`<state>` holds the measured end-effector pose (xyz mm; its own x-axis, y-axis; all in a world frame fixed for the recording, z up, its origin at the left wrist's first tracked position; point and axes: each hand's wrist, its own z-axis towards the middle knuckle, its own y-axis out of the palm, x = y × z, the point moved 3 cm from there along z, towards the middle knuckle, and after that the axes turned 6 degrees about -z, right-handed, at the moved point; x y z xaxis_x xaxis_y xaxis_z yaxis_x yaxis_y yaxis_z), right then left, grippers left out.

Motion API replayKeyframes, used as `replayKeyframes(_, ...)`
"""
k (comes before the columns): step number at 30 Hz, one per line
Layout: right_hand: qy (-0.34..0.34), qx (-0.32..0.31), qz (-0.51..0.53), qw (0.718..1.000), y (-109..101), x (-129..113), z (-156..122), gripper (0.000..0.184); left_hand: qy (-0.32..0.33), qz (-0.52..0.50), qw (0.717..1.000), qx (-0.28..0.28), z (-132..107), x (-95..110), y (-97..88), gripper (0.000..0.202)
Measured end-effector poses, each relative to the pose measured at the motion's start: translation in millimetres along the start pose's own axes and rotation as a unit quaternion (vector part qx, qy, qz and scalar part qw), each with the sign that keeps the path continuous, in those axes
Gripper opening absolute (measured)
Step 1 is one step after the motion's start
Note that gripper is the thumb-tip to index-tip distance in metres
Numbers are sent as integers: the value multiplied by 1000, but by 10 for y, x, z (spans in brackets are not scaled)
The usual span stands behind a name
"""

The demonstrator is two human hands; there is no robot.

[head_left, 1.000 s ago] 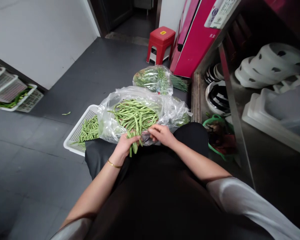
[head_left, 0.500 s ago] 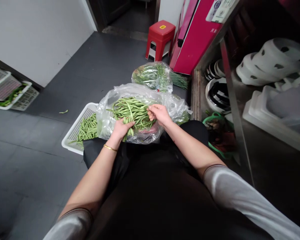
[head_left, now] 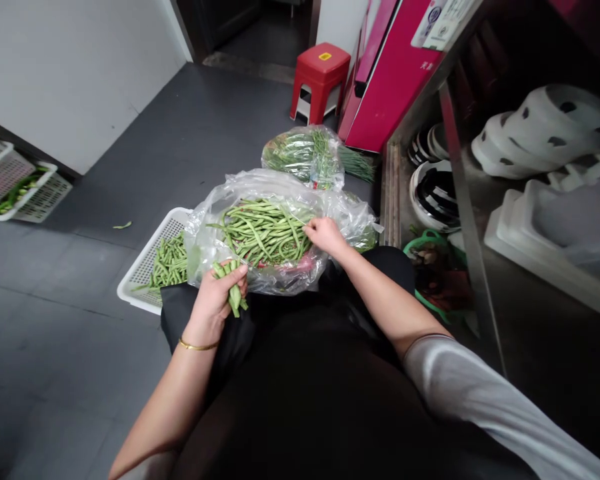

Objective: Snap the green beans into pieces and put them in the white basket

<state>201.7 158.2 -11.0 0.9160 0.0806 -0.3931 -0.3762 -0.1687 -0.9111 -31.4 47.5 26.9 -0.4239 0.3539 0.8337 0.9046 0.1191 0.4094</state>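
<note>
1. One clear plastic bag (head_left: 205, 230) lies ahead of and between both grips, mouth spread wide, probably so that either hand can reach inside.
2. White basket (head_left: 143, 267), left of the left grip and slightly beyond it, partly hidden by the bag; likely placed there for a short reach. It holds shorter green bean pieces (head_left: 170, 261).
3. Long green beans (head_left: 265, 230) lie heaped in the bag, ahead and right of the left grip, just left of the right.
4. Right hand (head_left: 326, 235): fingers curled toward the thumb at the heap's right edge, forearm slanting in; whether it pinches anything, I cannot tell.
5. Left hand (head_left: 215, 287): fingers wrapped round a bunch of beans (head_left: 234, 287), thumb across the top, apparently keeping it together.
</note>
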Motion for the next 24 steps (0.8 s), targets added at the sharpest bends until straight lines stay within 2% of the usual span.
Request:
replayKeyframes(3,9,-85,-91,992,177,-122,35,28,-22,6,1000,14,7,-111,49,28)
replayKeyframes(5,8,-80,-97,992,208,-170,51,24,-36,20,999,31,38,-172,74,25)
replayKeyframes(7,-11,-48,-29,998,122,-207,32,20,-34,32,998,50,72,-182,92,25)
replayKeyframes(9,-51,-68,113,990,-8,-270,-50,25,-26,35,997,58,103,-151,123,30)
replayKeyframes(10,-75,-107,194,972,-62,-326,-118,28,-26,33,998,49,115,-133,154,33)
replayKeyframes(12,-113,-202,331,915,-127,-479,-293,34,-37,22,999,11,126,-112,244,35)
replayKeyframes(13,-124,-233,375,889,-140,-561,-386,35,-43,15,999,-13,121,-113,297,32)
replayKeyframes(14,-130,-242,400,875,-143,-633,-471,35,-45,8,998,-33,110,-120,346,29)
replayKeyframes(15,-133,-225,407,875,-144,-686,-545,35,-42,4,998,-44,95,-130,384,27)
replayKeyframes(16,-130,-182,397,890,-148,-716,-609,34,-32,2,999,-40,76,-142,405,26)
replayKeyframes(18,-113,-76,333,933,-170,-714,-727,32,3,5,1000,-1,34,-160,398,28)
replayKeyframes(19,-110,-43,287,951,-181,-700,-789,32,24,11,999,24,13,-164,377,30)
replayKeyframes(21,-142,-41,209,967,-189,-691,-917,33,64,31,996,53,-23,-163,335,33)
replayKeyframes(23,-211,-69,174,959,-183,-718,-1032,33,89,46,993,58,-43,-160,319,33)
replayKeyframes(24,-235,-60,172,955,-184,-733,-1069,33,96,39,993,58,-48,-163,322,32)
